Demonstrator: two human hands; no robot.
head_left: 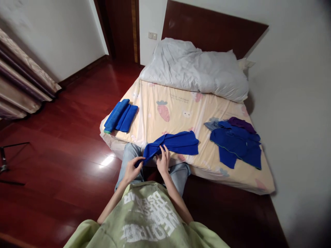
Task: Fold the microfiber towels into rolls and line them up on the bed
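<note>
A blue towel [178,142] lies lengthwise along the front edge of the bed, folded into a long strip. Its left end is bunched and hangs slightly over the edge towards my lap. My left hand [133,168] pinches the corner at that end between thumb and fingers. Close beside it, my right hand [163,161] grips the towel's near edge, its fingers lying over the cloth. To the left on the bed are several folded or rolled blue towels [121,116], one with a green edge. On the right lies a loose, crumpled pile of blue towels [236,141].
Purple cloth [240,123] and grey-blue cloth [212,124] stick out of the right pile. A white quilt [193,69] is heaped by the headboard [209,31]. The patterned sheet [168,100] covers the bed. Black stand legs [3,162] are on the floor at left.
</note>
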